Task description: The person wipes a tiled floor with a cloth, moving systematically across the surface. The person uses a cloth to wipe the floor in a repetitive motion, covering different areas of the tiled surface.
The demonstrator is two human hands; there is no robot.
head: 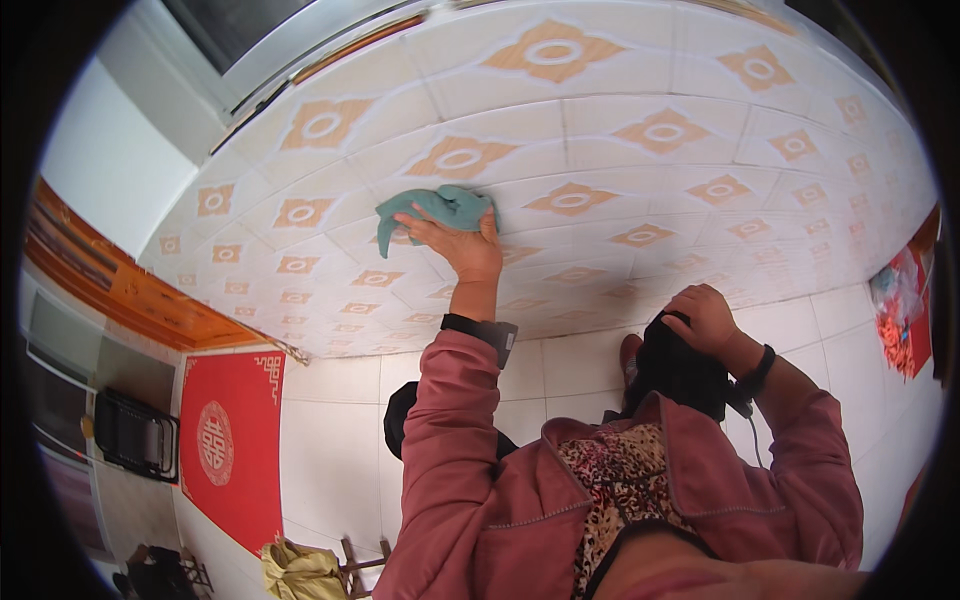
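My left hand [465, 251] presses a folded green cloth [442, 206] flat against the tiled wall [525, 142], with its thumb and fingers over the cloth's lower edge. One corner of the cloth hangs down at the left. The wall tiles are white with tan diamond-like motifs and pale rings. My right hand [703, 319] rests on my bent knee in black trousers [664, 360], fingers curled over it and holding no object. Both wrists wear black straps, and the left one carries a small dark device [504, 341].
A red mat [232, 435] with a pale emblem lies on the white floor tiles [330, 450] at left, near a wooden door frame [172, 311]. Yellow fabric [304, 570] is beside a wooden stool [364, 562]. Plastic bags [896, 289] stand at far right. A window [232, 37] is above the wall.
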